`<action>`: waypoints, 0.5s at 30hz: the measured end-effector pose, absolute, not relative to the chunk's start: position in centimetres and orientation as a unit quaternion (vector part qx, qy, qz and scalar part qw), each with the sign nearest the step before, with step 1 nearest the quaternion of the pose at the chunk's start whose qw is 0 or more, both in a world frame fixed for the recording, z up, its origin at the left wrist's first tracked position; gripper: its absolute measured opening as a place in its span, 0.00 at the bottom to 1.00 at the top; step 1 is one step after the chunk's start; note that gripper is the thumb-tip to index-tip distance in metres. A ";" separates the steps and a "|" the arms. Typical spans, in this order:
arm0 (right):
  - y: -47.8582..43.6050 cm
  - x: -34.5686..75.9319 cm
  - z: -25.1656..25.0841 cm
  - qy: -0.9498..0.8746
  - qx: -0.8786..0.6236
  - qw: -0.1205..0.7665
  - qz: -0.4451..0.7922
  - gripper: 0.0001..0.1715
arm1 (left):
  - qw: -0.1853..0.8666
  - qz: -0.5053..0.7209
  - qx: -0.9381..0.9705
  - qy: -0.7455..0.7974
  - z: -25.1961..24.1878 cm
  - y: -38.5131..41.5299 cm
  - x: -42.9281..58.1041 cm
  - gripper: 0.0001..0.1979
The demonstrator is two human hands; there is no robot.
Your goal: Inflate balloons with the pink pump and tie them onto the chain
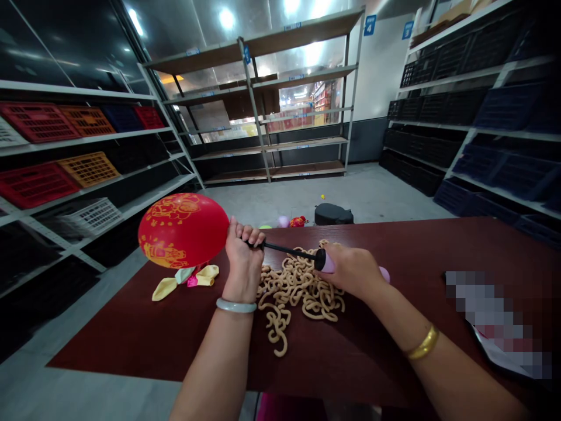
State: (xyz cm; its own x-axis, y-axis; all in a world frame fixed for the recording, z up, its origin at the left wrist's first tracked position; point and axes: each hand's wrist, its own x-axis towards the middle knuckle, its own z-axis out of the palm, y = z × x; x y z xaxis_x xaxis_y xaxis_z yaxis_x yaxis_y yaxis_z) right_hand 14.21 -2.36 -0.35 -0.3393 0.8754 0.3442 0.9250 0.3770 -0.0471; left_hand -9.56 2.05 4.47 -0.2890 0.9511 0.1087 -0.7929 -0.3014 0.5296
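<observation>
Red balloon (pixel 183 230): keep left hand (pixel 242 252) pinched tight on neck/nozzle; right hand (pixel 354 271), fingers wrapped round pump (pixel 325 261), stroke straight.

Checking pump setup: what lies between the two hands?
In the head view, the pump's thin black rod spans from left hand to right hand, above a tan plastic chain pile.

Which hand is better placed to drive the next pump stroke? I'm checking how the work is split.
The right hand, probably. It wraps the pump body, with the black rod drawn out toward the balloon. The left hand is busy: its grip pinches the balloon's neck on the nozzle.
</observation>
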 end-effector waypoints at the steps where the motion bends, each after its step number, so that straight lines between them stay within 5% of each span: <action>1: -2.4 14.4 -0.3 -0.815 -0.551 0.160 -0.081 0.36 | 0.558 0.781 0.206 0.191 4.5 2.0 -9.6 0.24; 15: -3.4 12.8 -0.3 -0.807 -0.570 0.140 -0.060 0.30 | 0.651 0.710 0.180 0.198 0.4 -1.1 0.8 0.26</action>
State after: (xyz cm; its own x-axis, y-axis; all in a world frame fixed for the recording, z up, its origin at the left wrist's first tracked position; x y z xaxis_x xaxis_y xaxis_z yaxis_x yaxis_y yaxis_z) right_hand 12.83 -3.36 -0.32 -0.3110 0.9037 0.2942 0.9373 0.3429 -0.0624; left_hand 0.76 -1.12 0.44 -0.0875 0.9962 -0.0020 -0.8532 -0.0739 0.5164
